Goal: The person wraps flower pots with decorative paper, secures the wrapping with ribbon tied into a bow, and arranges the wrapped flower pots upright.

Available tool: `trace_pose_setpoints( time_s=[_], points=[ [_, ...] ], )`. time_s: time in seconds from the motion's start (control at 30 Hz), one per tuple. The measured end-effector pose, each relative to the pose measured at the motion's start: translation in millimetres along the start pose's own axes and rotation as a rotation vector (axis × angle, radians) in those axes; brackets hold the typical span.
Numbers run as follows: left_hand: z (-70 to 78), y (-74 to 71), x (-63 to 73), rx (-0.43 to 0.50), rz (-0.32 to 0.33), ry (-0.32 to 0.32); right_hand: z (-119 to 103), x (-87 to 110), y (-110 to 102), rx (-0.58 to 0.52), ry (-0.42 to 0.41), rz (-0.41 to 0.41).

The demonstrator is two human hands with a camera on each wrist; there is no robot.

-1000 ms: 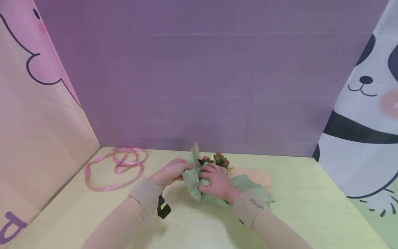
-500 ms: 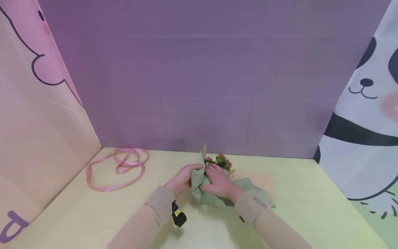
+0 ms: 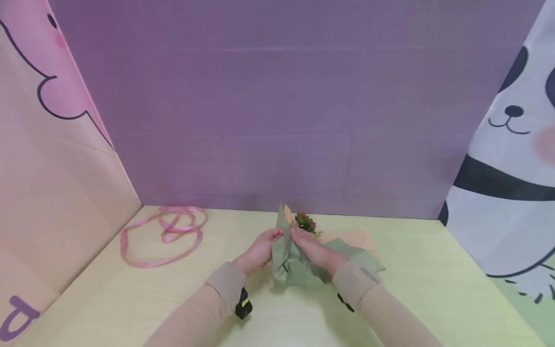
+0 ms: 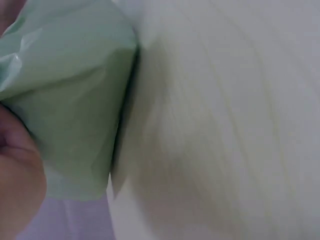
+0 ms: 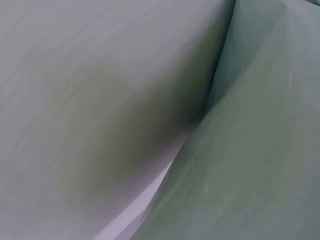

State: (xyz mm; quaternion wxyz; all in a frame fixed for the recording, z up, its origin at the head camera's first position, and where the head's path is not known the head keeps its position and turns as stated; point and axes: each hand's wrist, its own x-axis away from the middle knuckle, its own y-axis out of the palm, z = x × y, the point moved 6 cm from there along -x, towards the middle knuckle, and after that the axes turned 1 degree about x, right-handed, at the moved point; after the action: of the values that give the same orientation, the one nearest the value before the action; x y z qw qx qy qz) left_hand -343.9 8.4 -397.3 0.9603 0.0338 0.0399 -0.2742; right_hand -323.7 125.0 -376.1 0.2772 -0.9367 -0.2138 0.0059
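Green wrapping paper with a peach inner side stands folded up around a small bunch of flowers with dark red blooms and green leaves. My left hand grips the raised left side of the paper with curled fingers. In the left wrist view, the same hand lies against the creased green sheet. My right hand presses the paper from the right with its fingers stretched, just in front of the blooms. The right wrist view is filled with green paper and tabletop; no fingers show there. The stems are hidden.
A looped pink ribbon lies at the left of the pale wooden table. A peach section of paper spreads flat to the right of the bunch. A purple wall stands behind, with printed side panels.
My left hand has moved right, bringing the upright paper fold closer to the right hand. The right hand has turned onto its edge, and the fold now covers more of the flowers.
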Motion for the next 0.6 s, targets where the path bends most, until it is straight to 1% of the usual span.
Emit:
trace_pose_setpoints(
  time_s=[0.07,0.1,0.13,0.2,0.23,0.3,0.37,0.43,0.53,0.6],
  points=[
    [6.9,-1.2,1.5,-0.172,0.005,0.072,-2,0.7,-1,-0.016,0.014,-0.018],
    [10.3,-1.5,2.9,-0.257,0.003,0.098,-2,0.6,-2,-0.018,0.022,-0.027],
    [12.9,-1.7,4.4,-0.337,-0.005,0.124,-2,0.4,-2,-0.017,0.031,-0.034],
    [17.4,-0.5,6.8,-0.486,-0.035,0.202,-2,0.4,-3,-0.025,0.045,-0.047],
    [18.1,0.6,7.8,-0.546,-0.05,0.238,-2,0.4,-2,-0.029,0.044,-0.055],
    [17.2,3.6,9.4,-0.636,-0.081,0.299,-1,1.0,-2,-0.066,0.041,-0.067],
    [16.6,8.2,10.3,-0.682,-0.103,0.345,2,2.3,-2,-0.089,0.051,-0.079],
    [15.7,13.3,11.3,-0.682,-0.125,0.336,4,3.7,-4,-0.095,0.067,-0.078],
    [14.1,21.1,13.8,-0.686,-0.184,0.274,7,3.4,-6,-0.091,0.085,-0.07],
    [11.2,25.7,16.3,-0.708,-0.235,0.216,6,2.2,-7,-0.113,0.063,-0.07]
  ],
)
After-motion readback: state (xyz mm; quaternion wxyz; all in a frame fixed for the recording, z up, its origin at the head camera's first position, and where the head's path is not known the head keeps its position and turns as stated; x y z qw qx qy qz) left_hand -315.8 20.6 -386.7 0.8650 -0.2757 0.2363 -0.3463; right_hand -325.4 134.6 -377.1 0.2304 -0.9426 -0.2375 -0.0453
